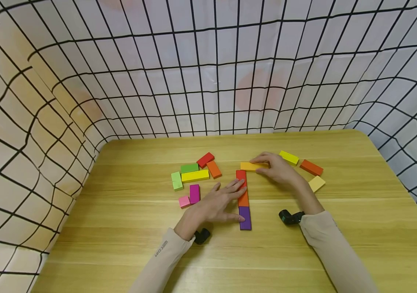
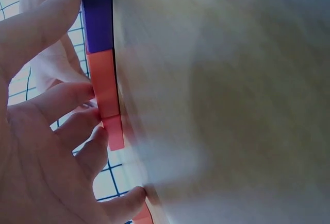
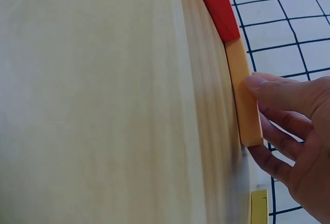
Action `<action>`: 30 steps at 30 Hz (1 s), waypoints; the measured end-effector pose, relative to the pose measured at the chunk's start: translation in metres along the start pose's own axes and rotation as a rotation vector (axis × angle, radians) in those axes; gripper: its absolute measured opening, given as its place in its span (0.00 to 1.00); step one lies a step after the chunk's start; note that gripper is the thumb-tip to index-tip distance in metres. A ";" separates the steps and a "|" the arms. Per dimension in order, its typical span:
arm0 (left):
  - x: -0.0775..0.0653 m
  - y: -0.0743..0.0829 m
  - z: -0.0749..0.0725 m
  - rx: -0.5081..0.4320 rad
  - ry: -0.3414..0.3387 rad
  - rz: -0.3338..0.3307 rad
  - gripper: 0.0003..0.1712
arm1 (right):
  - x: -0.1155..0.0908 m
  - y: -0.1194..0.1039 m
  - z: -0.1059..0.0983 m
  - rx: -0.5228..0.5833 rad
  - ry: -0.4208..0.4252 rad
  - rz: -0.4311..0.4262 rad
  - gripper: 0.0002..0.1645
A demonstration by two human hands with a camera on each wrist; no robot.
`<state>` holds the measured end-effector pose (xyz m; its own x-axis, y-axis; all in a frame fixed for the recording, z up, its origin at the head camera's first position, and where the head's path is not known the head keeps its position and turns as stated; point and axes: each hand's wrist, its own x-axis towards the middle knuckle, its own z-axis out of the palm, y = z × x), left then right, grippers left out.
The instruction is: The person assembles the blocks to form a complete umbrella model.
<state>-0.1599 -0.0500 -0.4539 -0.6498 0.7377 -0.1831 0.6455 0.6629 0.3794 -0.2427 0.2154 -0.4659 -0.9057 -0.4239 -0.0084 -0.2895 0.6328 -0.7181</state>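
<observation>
A column of flat blocks lies end to end on the table: red, orange and purple. My left hand rests on it, fingers spread and fairly straight. Its fingertips touch the red and orange blocks while the thumb presses the purple block. At the column's far end, a yellow-orange block lies crosswise, extending rightward. My right hand pinches that block between thumb and fingers near its right end. Its other end appears to meet the red block.
Left of the column lie several loose blocks, including a long yellow one, a green one and a magenta one. Yellow, red-orange and cream blocks lie at right. Black wire mesh surrounds the table.
</observation>
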 end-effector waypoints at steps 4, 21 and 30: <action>0.000 0.000 0.000 -0.006 -0.001 0.001 0.54 | 0.000 0.000 0.000 -0.006 -0.008 -0.012 0.21; 0.000 -0.001 0.000 -0.040 -0.012 -0.005 0.54 | -0.004 -0.005 -0.003 -0.034 -0.025 -0.007 0.26; -0.004 -0.009 -0.005 -0.122 0.054 0.020 0.53 | -0.024 -0.029 0.002 -0.120 -0.210 -0.108 0.39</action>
<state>-0.1647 -0.0591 -0.4523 -0.6602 0.7403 -0.1270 0.6068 0.6253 0.4907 -0.2119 0.2059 -0.4464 -0.7870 -0.6104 -0.0896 -0.4271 0.6438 -0.6350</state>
